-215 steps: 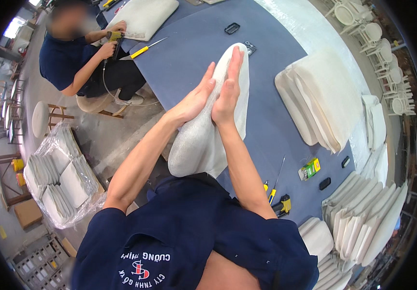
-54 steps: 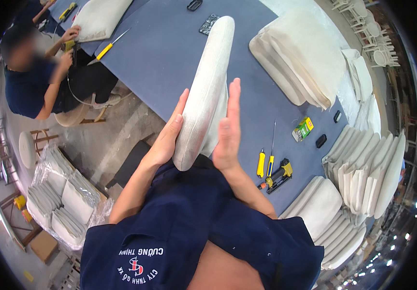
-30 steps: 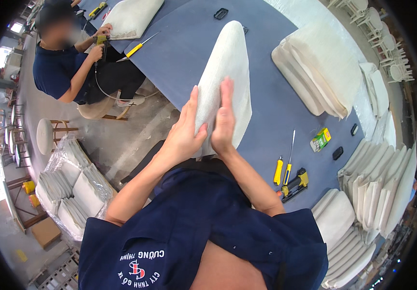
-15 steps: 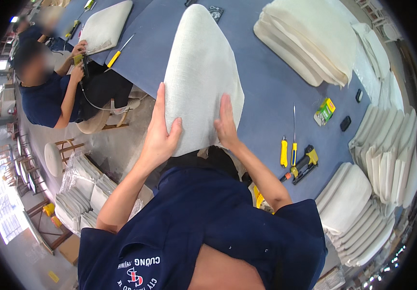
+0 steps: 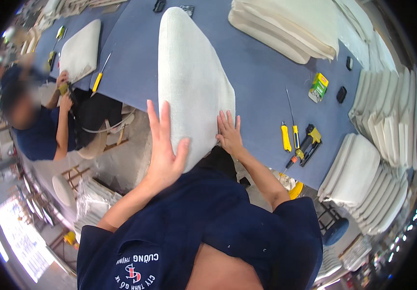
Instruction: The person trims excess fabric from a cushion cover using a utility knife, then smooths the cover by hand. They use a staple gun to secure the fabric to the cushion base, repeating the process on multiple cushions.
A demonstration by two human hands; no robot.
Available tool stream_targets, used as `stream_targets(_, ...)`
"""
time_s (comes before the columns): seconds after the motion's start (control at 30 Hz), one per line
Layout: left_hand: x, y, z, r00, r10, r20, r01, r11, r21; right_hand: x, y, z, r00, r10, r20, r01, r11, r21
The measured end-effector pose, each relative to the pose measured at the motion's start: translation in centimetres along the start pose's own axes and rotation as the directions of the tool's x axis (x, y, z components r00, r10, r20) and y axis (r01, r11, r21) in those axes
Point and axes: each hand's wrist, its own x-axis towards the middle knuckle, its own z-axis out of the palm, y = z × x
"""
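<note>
A cream fabric-covered seat pad (image 5: 194, 82) lies in front of me on the blue-grey table, its near end over the table edge against my body. My left hand (image 5: 166, 147) is at its near left edge, fingers stretched apart and thumb over the fabric. On the near right edge, my right hand (image 5: 229, 131) rests with its fingers spread flat. Neither hand is closed round the pad. The underside of the pad is hidden.
Right on the table (image 5: 261, 96) lie a yellow cutter (image 5: 285, 137), a screwdriver (image 5: 295, 133), a staple gun (image 5: 307, 147) and a green-yellow box (image 5: 318, 88). Stacked pads (image 5: 285, 29) stand far right, more pads (image 5: 353, 169) near right. A co-worker (image 5: 44, 121) sits left.
My right hand has moved outward to the pad's right edge and its fingers have spread. The left hand's fingers have parted more. The whole view has shifted slightly.
</note>
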Motion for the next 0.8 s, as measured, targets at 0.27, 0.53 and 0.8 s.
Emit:
stream_targets(0.27,7.6,-4.2,-4.2,0.865,0.404,0.297,-0.336,0.907,-0.256,0.8,-3.0,-9.7,0.681,0.732,-0.031,-0.285,0.303,0.909)
stream_targets(0.53,22.9,-9.2,-4.2,0.74,0.64,0.207,-0.606,0.768,-0.206,5.5,-14.7,-20.9,0.665,0.7,-0.259,0.094,0.265,0.96)
stream_targets(0.8,32.3,-9.7,-3.9,0.688,0.692,0.216,-0.582,0.705,-0.405,3.6,-24.3,-21.3,0.362,0.762,-0.537,-0.127,0.611,0.782)
